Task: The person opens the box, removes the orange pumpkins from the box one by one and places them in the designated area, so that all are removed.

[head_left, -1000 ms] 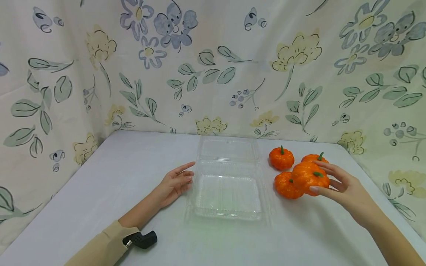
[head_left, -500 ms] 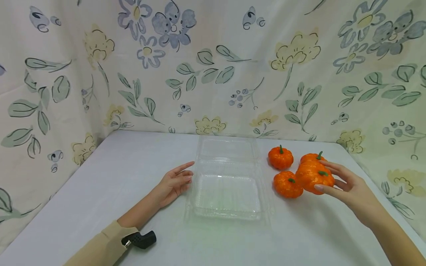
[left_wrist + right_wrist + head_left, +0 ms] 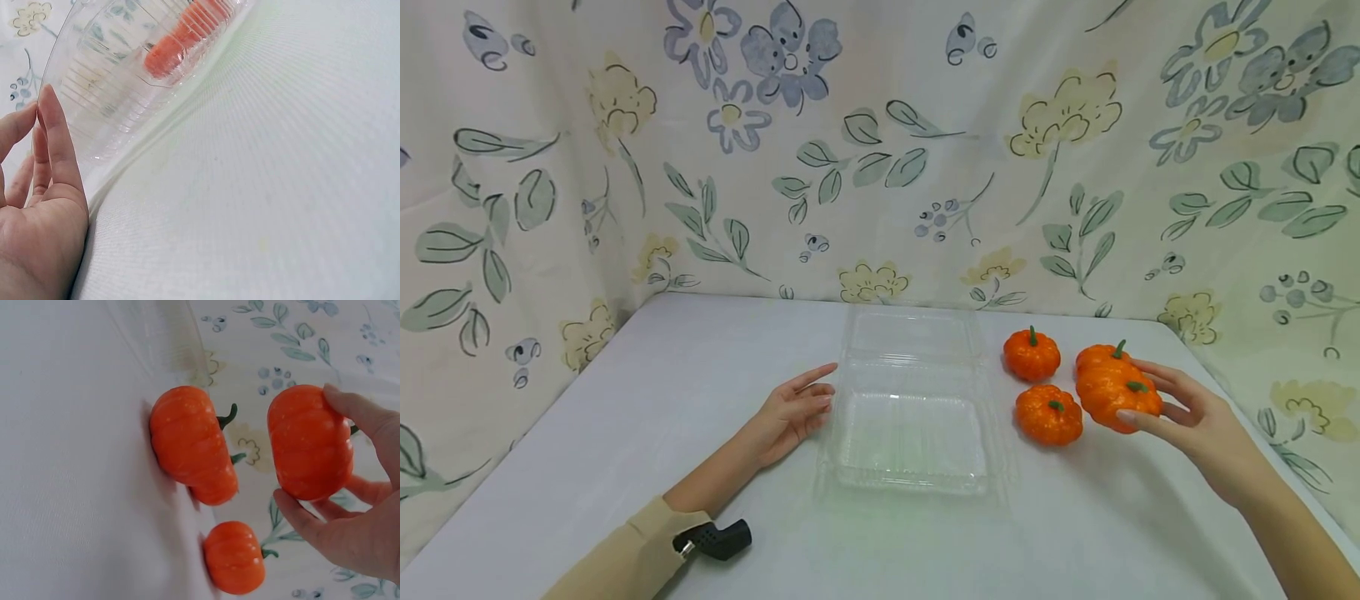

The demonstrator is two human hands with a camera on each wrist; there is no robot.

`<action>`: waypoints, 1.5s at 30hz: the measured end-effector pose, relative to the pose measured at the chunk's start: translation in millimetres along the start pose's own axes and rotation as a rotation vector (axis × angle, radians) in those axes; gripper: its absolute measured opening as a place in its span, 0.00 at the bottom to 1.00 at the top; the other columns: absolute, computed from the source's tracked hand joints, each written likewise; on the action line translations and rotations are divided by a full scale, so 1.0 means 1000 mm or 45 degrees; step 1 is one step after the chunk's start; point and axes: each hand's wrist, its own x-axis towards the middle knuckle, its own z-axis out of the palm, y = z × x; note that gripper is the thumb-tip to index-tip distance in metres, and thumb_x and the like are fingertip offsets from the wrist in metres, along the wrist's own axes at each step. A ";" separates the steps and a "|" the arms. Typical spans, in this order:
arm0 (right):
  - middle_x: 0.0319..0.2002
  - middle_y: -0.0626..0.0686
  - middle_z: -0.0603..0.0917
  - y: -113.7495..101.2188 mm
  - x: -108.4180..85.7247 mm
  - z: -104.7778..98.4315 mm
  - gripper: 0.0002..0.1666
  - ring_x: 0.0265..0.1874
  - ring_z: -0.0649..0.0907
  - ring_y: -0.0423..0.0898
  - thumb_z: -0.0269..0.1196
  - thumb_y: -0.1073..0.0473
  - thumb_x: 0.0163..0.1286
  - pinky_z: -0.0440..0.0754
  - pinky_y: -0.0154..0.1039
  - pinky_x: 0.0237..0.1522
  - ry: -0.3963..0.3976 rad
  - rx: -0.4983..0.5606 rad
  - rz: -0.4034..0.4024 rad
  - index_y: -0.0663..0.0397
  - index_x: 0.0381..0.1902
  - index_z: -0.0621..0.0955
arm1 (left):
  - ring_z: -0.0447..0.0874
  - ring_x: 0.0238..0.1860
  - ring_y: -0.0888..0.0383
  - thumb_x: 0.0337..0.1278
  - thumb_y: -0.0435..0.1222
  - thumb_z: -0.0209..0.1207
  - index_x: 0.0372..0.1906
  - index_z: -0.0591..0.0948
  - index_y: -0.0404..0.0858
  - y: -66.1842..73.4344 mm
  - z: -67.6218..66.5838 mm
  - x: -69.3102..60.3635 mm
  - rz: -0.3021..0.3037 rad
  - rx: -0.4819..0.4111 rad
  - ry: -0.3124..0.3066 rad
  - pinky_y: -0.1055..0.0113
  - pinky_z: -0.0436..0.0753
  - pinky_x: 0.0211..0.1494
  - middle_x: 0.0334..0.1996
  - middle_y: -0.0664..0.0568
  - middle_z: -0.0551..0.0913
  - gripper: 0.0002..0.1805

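In the head view my right hand [image 3: 1195,425] holds an orange toy pumpkin [image 3: 1116,398] with a green stem, thumb at its near side and fingers behind. The right wrist view shows this pumpkin [image 3: 309,444] raised off the table between thumb and fingers. Three others stand on the table: one at the back [image 3: 1032,355], one in front of it [image 3: 1049,415], and one [image 3: 1093,357] partly hidden behind the held pumpkin. My left hand [image 3: 790,417] lies at the left side of a clear plastic clamshell box [image 3: 913,483], fingers loosely extended, fingertips at its edge [image 3: 59,62].
The box's lid [image 3: 913,336] lies folded back towards the flowered curtain [image 3: 880,208], which hangs behind the white table [image 3: 700,358]. A black device [image 3: 722,542] sits at the left sleeve [image 3: 632,550].
My right hand has moved slightly to the right with the held pumpkin, uncovering the front pumpkin more. My left hand and the box have stayed in place.
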 end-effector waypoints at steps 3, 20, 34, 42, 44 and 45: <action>0.65 0.37 0.69 0.002 0.002 -0.001 0.40 0.48 0.75 0.17 0.67 0.56 0.77 0.80 0.21 0.43 -0.003 -0.020 0.031 0.34 0.81 0.66 | 0.85 0.42 0.65 0.76 0.21 0.51 0.83 0.58 0.32 0.001 0.000 0.000 -0.003 -0.004 0.005 0.76 0.87 0.46 0.47 0.54 0.81 0.35; 0.75 0.68 0.62 0.015 0.007 -0.007 0.42 0.48 0.74 0.20 0.65 0.48 0.78 0.78 0.24 0.42 -0.049 -0.116 0.151 0.35 0.84 0.62 | 0.85 0.42 0.65 0.76 0.22 0.53 0.83 0.58 0.32 0.000 0.000 0.000 -0.008 0.008 0.014 0.75 0.87 0.47 0.48 0.53 0.81 0.35; 0.79 0.74 0.56 0.027 0.010 -0.006 0.46 0.70 0.67 0.78 0.64 0.46 0.79 0.71 0.76 0.65 -0.063 -0.083 0.202 0.41 0.86 0.56 | 0.85 0.42 0.65 0.76 0.21 0.52 0.82 0.58 0.32 0.000 0.000 0.000 -0.006 -0.007 0.006 0.75 0.87 0.47 0.47 0.53 0.81 0.35; 0.79 0.77 0.53 0.032 0.011 -0.007 0.46 0.70 0.63 0.82 0.63 0.47 0.79 0.64 0.81 0.65 -0.078 -0.029 0.218 0.45 0.86 0.56 | 0.85 0.42 0.65 0.76 0.21 0.52 0.82 0.60 0.33 0.000 -0.001 0.000 0.003 -0.014 -0.014 0.75 0.87 0.47 0.48 0.53 0.81 0.34; 0.79 0.78 0.53 0.033 0.011 -0.007 0.46 0.70 0.63 0.83 0.63 0.47 0.79 0.64 0.80 0.65 -0.084 -0.041 0.220 0.47 0.85 0.56 | 0.85 0.42 0.65 0.76 0.21 0.52 0.82 0.60 0.33 0.000 -0.001 0.000 0.003 -0.011 -0.016 0.75 0.87 0.47 0.48 0.53 0.81 0.34; 0.79 0.78 0.54 0.034 0.011 -0.008 0.46 0.70 0.64 0.82 0.63 0.47 0.79 0.65 0.79 0.66 -0.087 -0.056 0.221 0.48 0.85 0.56 | 0.85 0.42 0.65 0.76 0.21 0.51 0.82 0.60 0.33 -0.001 -0.001 0.000 0.002 -0.010 -0.015 0.75 0.87 0.47 0.48 0.53 0.81 0.34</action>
